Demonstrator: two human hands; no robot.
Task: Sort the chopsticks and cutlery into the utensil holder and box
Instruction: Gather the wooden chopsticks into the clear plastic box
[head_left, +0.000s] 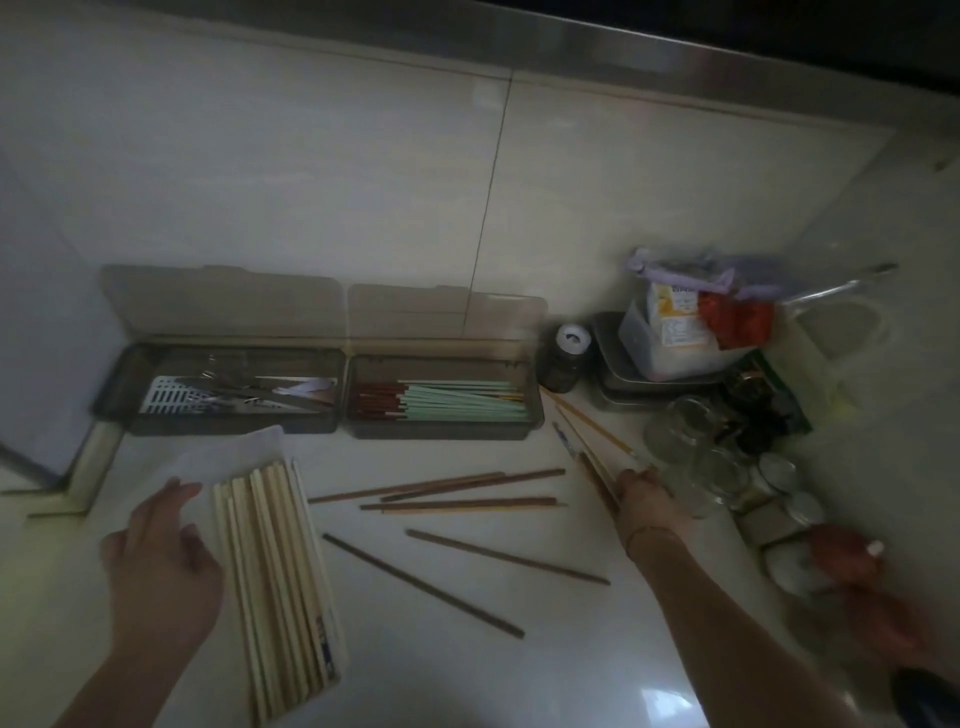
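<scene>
Two hands are in my view, and the next move turns on the right hand (641, 496), which reaches out to the far right of the counter (519, 675) and curls its fingers round the near end of some dark chopsticks (597, 475); how many it holds I cannot make out in this dim, blurred view. Their long axis runs diagonally, up and to the left from the hand, pointing towards the right end of the chopstick box (441, 415), which lies up and to the left of that hand, against the wall with its lid raised. A few thin yellowish chopsticks (587, 421) lie just beside the held ones on the same slant, between box and hand. The right hand is plainly the nearer to that box; as I judge it, a swing to the left would bring the sticks in line with the red-and-green chopsticks (441, 402) already lying lengthwise inside. My left hand (156, 551) rests relaxed, fingers loose and gripping nothing, touching the left edge of a packet of pale bamboo chopsticks (270, 571) that points away from me. Between the two hands, dark brown wooden chopsticks (441, 499) lie scattered, mostly crosswise, two slanting nearer to me. The cutlery box (223, 389), left of the chopstick box, holds metal pieces.
</scene>
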